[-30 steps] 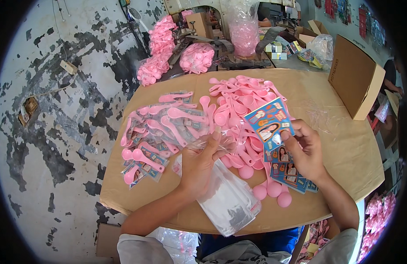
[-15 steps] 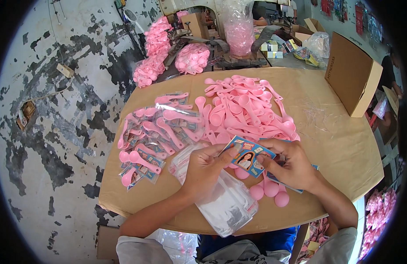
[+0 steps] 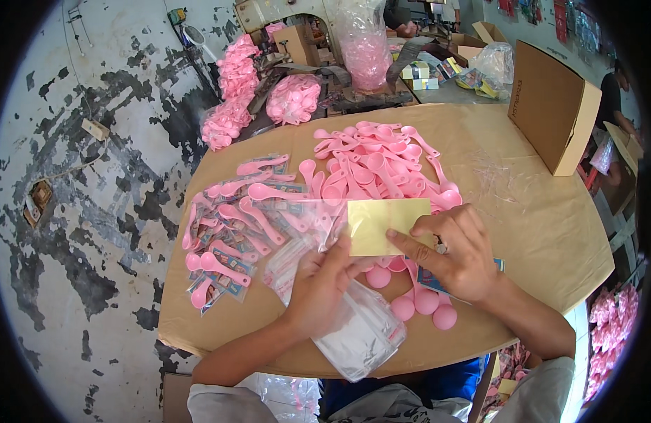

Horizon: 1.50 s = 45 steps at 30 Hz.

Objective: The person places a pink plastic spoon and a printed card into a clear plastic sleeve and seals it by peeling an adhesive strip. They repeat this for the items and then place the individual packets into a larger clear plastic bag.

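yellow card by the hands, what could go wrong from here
The yellow card might bend or skid where the right hand rests a fingertip on it.
The thin clear plastic bag by the left hand could crumple or snag on the card's edge.
The stack of clear bags lies at the table's near edge, so a brushing forearm could perhaps tip it off.

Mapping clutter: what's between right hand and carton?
Brown tabletop with clear plastic scraps on it, between right hand and carton, as the head view shows.
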{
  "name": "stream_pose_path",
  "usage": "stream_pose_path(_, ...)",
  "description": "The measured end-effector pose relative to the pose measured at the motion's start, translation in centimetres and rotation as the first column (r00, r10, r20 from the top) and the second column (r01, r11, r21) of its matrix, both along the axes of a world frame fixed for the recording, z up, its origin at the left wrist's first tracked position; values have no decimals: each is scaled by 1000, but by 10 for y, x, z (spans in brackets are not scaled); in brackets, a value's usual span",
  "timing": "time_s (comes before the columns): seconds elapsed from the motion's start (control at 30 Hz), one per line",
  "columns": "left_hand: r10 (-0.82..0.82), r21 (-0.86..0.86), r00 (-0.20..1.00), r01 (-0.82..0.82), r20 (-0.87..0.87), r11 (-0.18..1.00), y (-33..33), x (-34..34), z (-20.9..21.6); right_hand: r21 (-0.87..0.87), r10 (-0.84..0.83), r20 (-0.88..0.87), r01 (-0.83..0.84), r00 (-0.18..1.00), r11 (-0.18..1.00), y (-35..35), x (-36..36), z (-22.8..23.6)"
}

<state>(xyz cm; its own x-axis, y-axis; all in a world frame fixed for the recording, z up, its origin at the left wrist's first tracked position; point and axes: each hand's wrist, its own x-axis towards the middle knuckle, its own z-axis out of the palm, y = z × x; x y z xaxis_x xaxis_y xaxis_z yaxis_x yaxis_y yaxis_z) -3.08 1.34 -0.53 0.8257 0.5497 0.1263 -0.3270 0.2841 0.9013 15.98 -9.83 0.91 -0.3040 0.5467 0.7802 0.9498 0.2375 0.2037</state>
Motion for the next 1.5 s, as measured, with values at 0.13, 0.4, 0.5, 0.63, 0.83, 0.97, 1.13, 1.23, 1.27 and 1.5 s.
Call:
stream_pose_path(0.13,228,3,974,-228,8,974,12,-3,4,-25,-6,-140,2,990,1000,2,6,3)
stream_pose_path(0.4,274,60,962,-274,24,960,10,-5,7,-175,-14,-956,-531,293,829,6,3,-3)
stream_pose_path(0.5,303,13,953,-303,9,953,6,-2,6,-268,-15,-881,-472,473,840,4,-3,0)
stream_pose_path(0.63,136,142,989,-127,-57,982,9,-7,-1,-343,-50,-881,-565,470,751,4,-2,-10)
stream_pose_path(0.83,53,221,996,-34,-78,975,6,-6,4,-404,-102,-873,-591,477,698,5,0,-9)
stream_pose_path(0.97,68,142,995,-58,-68,988,4,-5,-3,-393,-125,-893,-615,432,683,4,-4,-10)
stream_pose_path(1.13,79,277,996,-64,-44,959,-6,2,-13,-282,-85,-946,-667,312,690,0,-17,-14)
stream_pose_path(1.23,84,375,996,-83,15,923,-12,4,-9,-268,-117,-959,-687,259,676,0,-17,-13)
stream_pose_path(1.27,72,279,996,-84,53,957,-11,2,-7,-281,-152,-958,-693,243,664,0,-18,-11)
stream_pose_path(1.5,-56,212,998,47,38,976,-8,0,-16,-228,-76,-968,-704,241,673,-2,-26,-17)
